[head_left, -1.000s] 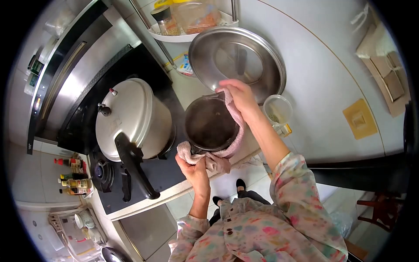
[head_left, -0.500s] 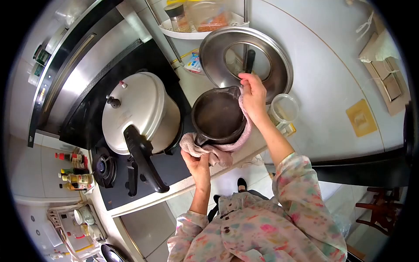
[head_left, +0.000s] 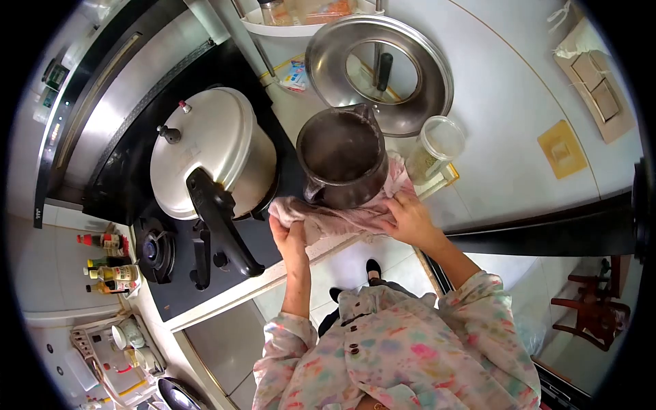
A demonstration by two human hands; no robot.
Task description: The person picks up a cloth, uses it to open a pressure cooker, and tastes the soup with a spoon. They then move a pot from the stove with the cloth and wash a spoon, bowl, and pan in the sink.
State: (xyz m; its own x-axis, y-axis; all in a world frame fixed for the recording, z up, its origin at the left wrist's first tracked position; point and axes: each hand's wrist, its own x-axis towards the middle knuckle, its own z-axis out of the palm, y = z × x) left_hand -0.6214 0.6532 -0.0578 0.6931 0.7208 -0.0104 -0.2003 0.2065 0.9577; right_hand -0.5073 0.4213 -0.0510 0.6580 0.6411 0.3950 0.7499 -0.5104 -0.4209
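A dark clay pot [head_left: 342, 154] with a spout and steamy contents sits near the counter's edge. A pink cloth [head_left: 348, 217] lies around its near side. My left hand [head_left: 290, 239] is closed on the cloth's left end, its thumb pressed on the fabric. At the other end, my right hand [head_left: 410, 220] pinches the cloth, right of the pot and below a clear plastic jar [head_left: 439, 145]. Behind the pot leans a large steel lid [head_left: 427, 89] with a glass centre and black knob.
A pressure cooker [head_left: 205, 154] stands on the black stove [head_left: 266, 256], its long handle pointing toward me. Bottles [head_left: 113, 273] line the left side. A corner shelf [head_left: 301, 30] with jars is at the back; a dish rack [head_left: 102, 348] is lower left.
My right hand has left the pot's upper right side near the lid and come down to the cloth. The cloth is spread wider below the pot. The view has shifted slightly.
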